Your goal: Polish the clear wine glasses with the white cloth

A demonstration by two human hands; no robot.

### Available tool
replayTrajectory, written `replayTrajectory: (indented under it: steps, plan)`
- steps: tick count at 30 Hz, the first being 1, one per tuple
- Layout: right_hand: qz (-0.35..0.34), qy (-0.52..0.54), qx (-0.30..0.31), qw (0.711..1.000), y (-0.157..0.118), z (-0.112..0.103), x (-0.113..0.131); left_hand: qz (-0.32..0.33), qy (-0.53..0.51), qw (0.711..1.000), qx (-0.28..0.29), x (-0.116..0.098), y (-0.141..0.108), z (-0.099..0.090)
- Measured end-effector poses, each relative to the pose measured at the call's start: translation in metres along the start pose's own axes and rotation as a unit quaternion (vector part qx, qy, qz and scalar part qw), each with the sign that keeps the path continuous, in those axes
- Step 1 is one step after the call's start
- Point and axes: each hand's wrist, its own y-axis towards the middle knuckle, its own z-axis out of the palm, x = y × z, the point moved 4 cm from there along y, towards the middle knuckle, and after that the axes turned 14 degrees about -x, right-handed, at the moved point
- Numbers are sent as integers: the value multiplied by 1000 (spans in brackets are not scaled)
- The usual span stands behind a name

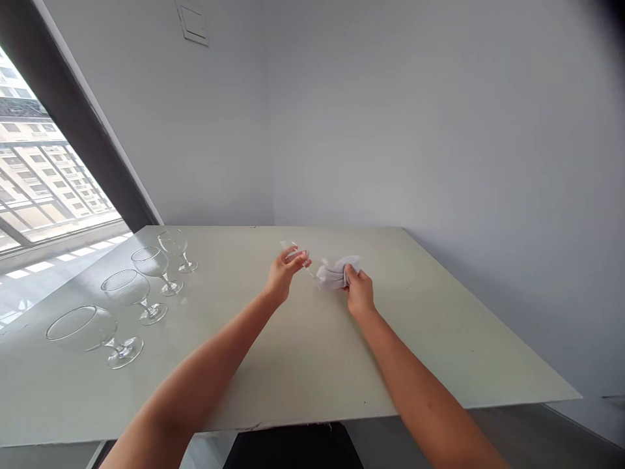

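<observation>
My left hand (284, 270) is closed around the bowl of a clear stemmed glass (289, 245), tilted so that its stem points right, toward the cloth. A crumpled white cloth (334, 273) is pinched in my right hand (359, 286), to the right of the glass. The cloth lies over the foot end of the glass, so the foot is hidden. Both hands are above the middle of the pale table (303, 365).
Several clear stemmed glasses stand in a row at the table's left, from the nearest glass (83, 329) to the farthest glass (173, 243). Grey walls (390, 117) rise behind and to the right. A window (43, 156) is at the left.
</observation>
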Motion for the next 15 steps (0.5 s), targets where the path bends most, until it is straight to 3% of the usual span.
replayTrajectory:
  steps: [2,3,5,7,8,10,12,15]
  plan:
    - [-165,-69,51,982,-8,2,14,-18,-20,998,-53,-1,6,-9]
    - [-263,-119,105,952,-18,7,19,-32,-22,996,-74,0,8,-12]
    - [-408,-213,215,861,-42,19,20,-59,-10,994,-95,4,9,-16]
    - [-464,-275,275,796,-58,27,15,-84,8,994,-76,8,6,-14]
    - [-465,-288,284,787,-61,29,13,-94,14,994,-54,9,3,-11]
    - [-435,-266,290,810,-60,28,14,-106,12,994,-6,7,-2,-5]
    - [-367,-199,304,856,-54,24,17,-122,-3,992,27,3,-7,0]
    - [-190,-53,311,930,-44,21,18,-167,-53,983,47,0,-11,5]
